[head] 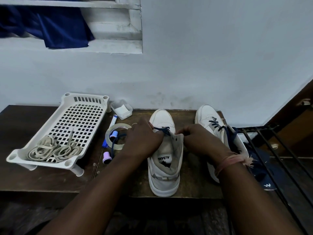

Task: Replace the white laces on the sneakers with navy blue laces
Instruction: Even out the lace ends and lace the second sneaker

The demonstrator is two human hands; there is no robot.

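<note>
white high-top sneaker (165, 160) on the counter (194, 175), toe toward the wall, heel nearest, navy blue lace (163, 130) crossing low eyelets; left hand (144, 141) and right hand (198, 139) fingers pinching lace ends

My feed is dim and cool-toned, with soft, even light on the pale wall (211, 56) and no hard shadows or glare. The dark table (33, 175) and the lower corners sink into near black, where I lose detail. The wide lens bends straight edges near the borders, and fine texture looks soft and slightly smeared throughout.
</note>
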